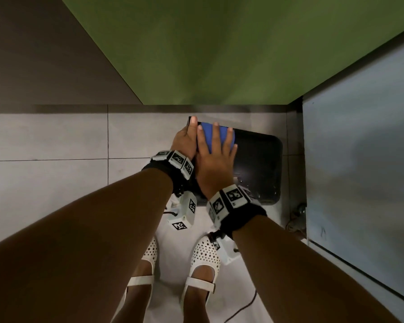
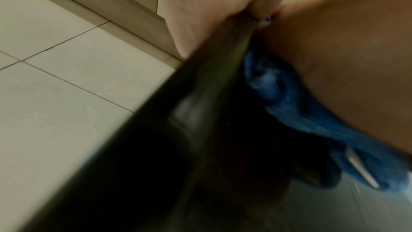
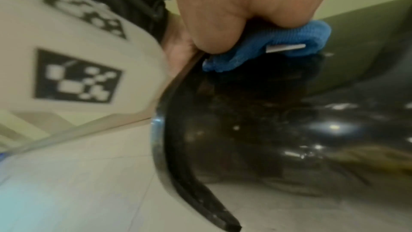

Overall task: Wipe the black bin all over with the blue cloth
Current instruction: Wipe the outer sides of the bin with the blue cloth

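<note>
Your forearms reach to the black bin (image 1: 257, 159) on the floor at one o'clock. Keep your left hand (image 1: 184, 141) clamped on its rim at eleven while your right hand (image 1: 216, 157), fingers spread flat, presses the blue cloth (image 1: 214, 134) along it.

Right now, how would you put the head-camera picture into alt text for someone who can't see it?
Seen from above, a right hand presses a blue cloth onto a black bin while the left hand grips its rim. White shoes stand on grey tiles.
</note>
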`<state>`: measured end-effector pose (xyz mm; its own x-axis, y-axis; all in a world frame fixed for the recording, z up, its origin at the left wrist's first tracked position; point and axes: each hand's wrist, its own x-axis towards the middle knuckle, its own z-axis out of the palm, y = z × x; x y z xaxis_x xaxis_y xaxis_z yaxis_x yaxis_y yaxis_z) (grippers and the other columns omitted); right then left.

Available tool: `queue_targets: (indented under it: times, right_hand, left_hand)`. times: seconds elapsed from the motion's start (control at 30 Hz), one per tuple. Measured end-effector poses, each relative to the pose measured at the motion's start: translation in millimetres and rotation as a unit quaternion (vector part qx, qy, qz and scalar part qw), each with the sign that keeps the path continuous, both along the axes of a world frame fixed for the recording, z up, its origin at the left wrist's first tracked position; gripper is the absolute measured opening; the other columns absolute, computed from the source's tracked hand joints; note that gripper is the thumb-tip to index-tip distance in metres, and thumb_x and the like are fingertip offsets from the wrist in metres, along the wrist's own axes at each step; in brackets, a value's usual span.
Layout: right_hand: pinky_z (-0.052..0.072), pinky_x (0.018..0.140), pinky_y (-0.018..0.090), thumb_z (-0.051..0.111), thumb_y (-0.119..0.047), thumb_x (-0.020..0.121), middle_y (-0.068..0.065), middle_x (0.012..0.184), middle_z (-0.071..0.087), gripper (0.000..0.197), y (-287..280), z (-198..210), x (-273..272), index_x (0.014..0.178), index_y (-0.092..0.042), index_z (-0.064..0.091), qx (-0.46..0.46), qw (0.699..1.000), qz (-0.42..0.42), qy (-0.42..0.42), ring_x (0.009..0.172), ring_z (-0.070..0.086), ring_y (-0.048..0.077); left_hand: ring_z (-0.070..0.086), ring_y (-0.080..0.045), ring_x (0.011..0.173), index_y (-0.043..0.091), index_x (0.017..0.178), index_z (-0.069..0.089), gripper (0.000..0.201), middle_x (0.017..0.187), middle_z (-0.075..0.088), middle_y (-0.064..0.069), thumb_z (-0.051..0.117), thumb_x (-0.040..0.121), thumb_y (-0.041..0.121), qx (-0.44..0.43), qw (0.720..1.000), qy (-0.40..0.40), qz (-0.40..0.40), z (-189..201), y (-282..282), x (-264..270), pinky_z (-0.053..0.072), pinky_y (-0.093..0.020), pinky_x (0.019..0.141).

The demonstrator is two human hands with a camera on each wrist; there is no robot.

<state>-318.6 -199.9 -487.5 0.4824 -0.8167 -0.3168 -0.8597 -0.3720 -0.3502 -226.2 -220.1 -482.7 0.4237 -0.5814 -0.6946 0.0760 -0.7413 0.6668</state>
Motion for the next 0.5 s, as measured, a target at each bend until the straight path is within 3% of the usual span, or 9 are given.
queue_targets:
  times: [0.1,0.23,0.4,0.5]
  right_hand:
    - [0.001,0.115,0.056,0.029,-0.040,0.099,0.008,0.157,-0.003,0.057,-21,-2,2,0.148,-0.026,0.002,0.037,0.999,0.019,0.024,0.142,-0.011,0.038]
    - [0.003,0.115,0.054,0.022,-0.040,0.100,0.004,0.158,0.005,0.050,-58,-7,9,0.147,-0.030,0.009,0.049,0.996,-0.037,0.058,0.143,-0.008,0.034]
    - [-0.001,0.115,0.055,0.021,-0.037,0.100,0.005,0.158,0.000,0.051,-17,-4,4,0.148,-0.027,0.007,0.044,0.999,-0.020,0.008,0.142,-0.010,0.036]
    - [0.005,0.109,0.055,0.018,-0.043,0.093,0.013,0.155,0.013,0.058,27,-6,-12,0.147,-0.021,0.015,0.008,1.000,0.005,0.006,0.140,-0.001,0.040]
  left_hand:
    - [0.046,-0.024,0.128,0.008,0.133,0.051,0.055,0.138,0.051,-0.015,0.021,0.101,0.041,-0.004,1.000,0.001,-0.012,0,2,1,0.028,-0.006,0.081]
    - [0.045,-0.021,0.130,0.011,0.133,0.051,0.054,0.139,0.051,-0.013,0.019,0.101,0.040,-0.009,0.999,-0.009,-0.030,-3,5,0,0.028,-0.008,0.082]
    - [0.047,-0.025,0.127,0.007,0.130,0.053,0.053,0.136,0.053,-0.016,0.022,0.102,0.039,-0.010,0.999,-0.026,-0.025,0,1,0,0.031,-0.012,0.087]
    - [0.047,-0.026,0.127,0.004,0.130,0.053,0.056,0.135,0.053,-0.017,0.022,0.101,0.041,0.010,0.999,-0.035,-0.031,-2,2,-1,0.032,-0.015,0.093]
